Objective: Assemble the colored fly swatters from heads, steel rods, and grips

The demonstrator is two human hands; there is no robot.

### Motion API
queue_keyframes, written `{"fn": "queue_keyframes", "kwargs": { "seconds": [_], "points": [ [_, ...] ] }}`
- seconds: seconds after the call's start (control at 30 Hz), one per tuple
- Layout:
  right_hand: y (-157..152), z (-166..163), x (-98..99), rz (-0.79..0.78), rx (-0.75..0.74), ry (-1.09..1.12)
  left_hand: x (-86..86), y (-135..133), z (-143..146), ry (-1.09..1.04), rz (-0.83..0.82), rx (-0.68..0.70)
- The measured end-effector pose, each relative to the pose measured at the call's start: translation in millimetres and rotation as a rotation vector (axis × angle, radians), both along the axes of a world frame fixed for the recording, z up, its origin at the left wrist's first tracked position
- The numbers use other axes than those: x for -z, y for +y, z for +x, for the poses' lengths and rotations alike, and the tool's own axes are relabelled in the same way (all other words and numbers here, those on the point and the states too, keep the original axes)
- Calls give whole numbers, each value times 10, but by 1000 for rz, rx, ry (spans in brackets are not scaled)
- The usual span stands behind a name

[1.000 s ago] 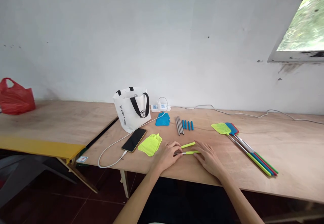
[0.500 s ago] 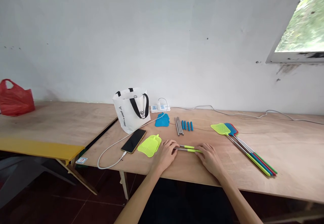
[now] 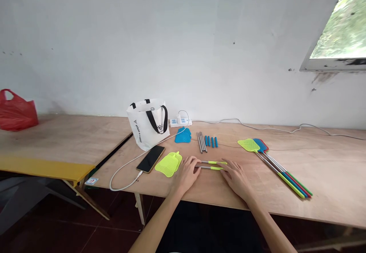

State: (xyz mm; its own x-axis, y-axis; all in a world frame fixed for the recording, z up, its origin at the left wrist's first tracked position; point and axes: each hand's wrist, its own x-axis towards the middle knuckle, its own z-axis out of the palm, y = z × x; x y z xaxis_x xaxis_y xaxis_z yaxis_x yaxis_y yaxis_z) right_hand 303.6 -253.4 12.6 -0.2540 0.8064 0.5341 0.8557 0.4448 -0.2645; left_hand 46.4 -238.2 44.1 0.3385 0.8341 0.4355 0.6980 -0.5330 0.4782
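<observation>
Two metal fly swatter handles with yellow-green grips (image 3: 216, 168) lie side by side on the wooden table, spanning the space between my hands. My left hand (image 3: 187, 172) is closed with curled fingers over their bare metal ends. At the grip ends, my right hand (image 3: 233, 176) has its fingers bent and touching the handles; its fingertips are partly hidden. Just left of my left hand rest yellow-green mesh swatter heads (image 3: 169, 164). Farther back are blue swatter heads (image 3: 183, 135), several metal tubes (image 3: 201, 142) and several blue grips (image 3: 212, 142).
Assembled fly swatters (image 3: 281, 169) lie in a bundle at the right. A phone (image 3: 151, 159) on a white cable and a white tote bag (image 3: 147, 127) stand left. Behind are a power strip (image 3: 180, 122) and its cord. A red bag (image 3: 17, 112) sits on the far-left table.
The two handles have shifted slightly away from me and lie a little farther apart. My fingers have moved slightly at both ends; the other things stay in place.
</observation>
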Motion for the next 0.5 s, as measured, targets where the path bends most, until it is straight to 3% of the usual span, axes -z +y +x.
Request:
{"fn": "queue_keyframes", "kwargs": {
  "seconds": [0.17, 0.27, 0.5],
  "points": [
    [-75, -63, -83, -140, -47, 56, -4, -26, 15, 6, -198, 80],
    [-110, -102, -103, -217, -58, 2, -9, -35, 4, 52, -205, 99],
    [-86, -96, -100, -227, -49, 1, -56, -36, 11, 61, -217, 102]
  ]
}}
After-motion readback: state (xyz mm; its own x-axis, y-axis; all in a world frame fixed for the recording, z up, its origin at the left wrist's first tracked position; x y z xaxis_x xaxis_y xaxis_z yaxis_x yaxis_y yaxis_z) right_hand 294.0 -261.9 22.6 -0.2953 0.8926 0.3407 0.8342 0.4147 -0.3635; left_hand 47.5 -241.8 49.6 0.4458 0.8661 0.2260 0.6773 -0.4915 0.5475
